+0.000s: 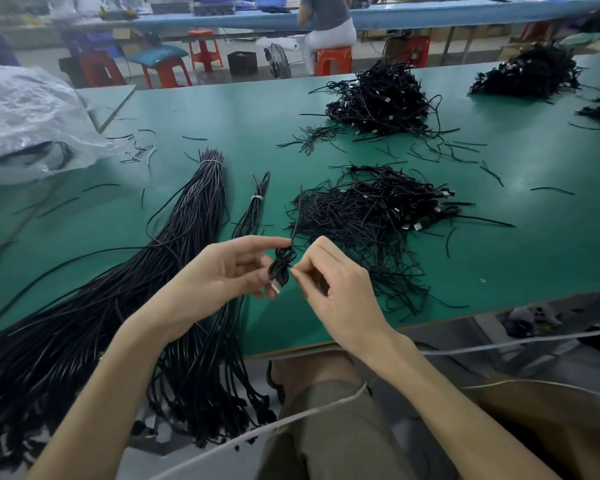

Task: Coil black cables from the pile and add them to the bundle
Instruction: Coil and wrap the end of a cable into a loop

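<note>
A small coiled black cable (282,266) with a pale plug end is held above the green table (520,258). My left hand (222,271) holds the coil between thumb and fingers. My right hand (329,282) pinches it from the right side. Just beyond the hands lies a flat pile of loose black cables (371,209). To the left a long tied bundle of black cables (174,244) runs from the table's middle down over its near edge. A thinner tied bundle (253,209) lies beside it.
A taller heap of cables (378,98) sits further back, another heap (530,74) at the far right. A crumpled plastic bag (32,119) lies at the left. Short cable scraps dot the table. A person sits on an orange stool (333,58) behind the table.
</note>
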`<state>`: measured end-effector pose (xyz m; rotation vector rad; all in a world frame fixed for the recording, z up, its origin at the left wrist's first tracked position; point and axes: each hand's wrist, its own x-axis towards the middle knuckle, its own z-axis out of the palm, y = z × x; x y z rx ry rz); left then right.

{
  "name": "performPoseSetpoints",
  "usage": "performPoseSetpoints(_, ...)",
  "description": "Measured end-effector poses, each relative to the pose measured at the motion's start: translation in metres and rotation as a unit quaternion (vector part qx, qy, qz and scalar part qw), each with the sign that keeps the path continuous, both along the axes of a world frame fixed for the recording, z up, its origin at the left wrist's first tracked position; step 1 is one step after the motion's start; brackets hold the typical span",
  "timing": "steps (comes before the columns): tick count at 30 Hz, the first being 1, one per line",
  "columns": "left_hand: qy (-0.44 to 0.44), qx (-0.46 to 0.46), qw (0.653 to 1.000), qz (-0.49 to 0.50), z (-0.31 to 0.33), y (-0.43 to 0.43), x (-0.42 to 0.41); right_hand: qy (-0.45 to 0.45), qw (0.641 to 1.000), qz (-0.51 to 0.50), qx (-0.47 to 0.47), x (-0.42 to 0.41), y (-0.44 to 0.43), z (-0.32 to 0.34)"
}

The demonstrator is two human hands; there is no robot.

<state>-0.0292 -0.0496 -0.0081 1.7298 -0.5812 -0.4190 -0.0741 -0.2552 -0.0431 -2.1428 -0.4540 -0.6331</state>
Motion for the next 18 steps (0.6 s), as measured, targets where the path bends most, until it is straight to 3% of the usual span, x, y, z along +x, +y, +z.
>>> performPoseSetpoints(3, -0.046, 0.033, 0.998, -0.001, 0.002, -0.005, -0.001, 0.011, 0.999, 0.006, 0.047, 0.002, -0.002, 0.003)
performPoseSetpoints(6, -0.091, 0.045, 0.993, 0.066, 0.002, -0.015, -0.002, 0.001, 0.999, 0.009, 0.034, 0.001, 0.000, 0.008)
performPoseSetpoints(12, -0.268, 0.118, 0.946, 0.139, 0.006, -0.028, -0.004, -0.132, 0.979, -0.036, -0.154, 0.002, 0.003, 0.019)
performPoseSetpoints(18, -0.290, 0.155, 0.924, 0.197, 0.006, -0.040, 0.006, -0.211, 0.941, -0.056, -0.260, 0.017, -0.005, 0.026)
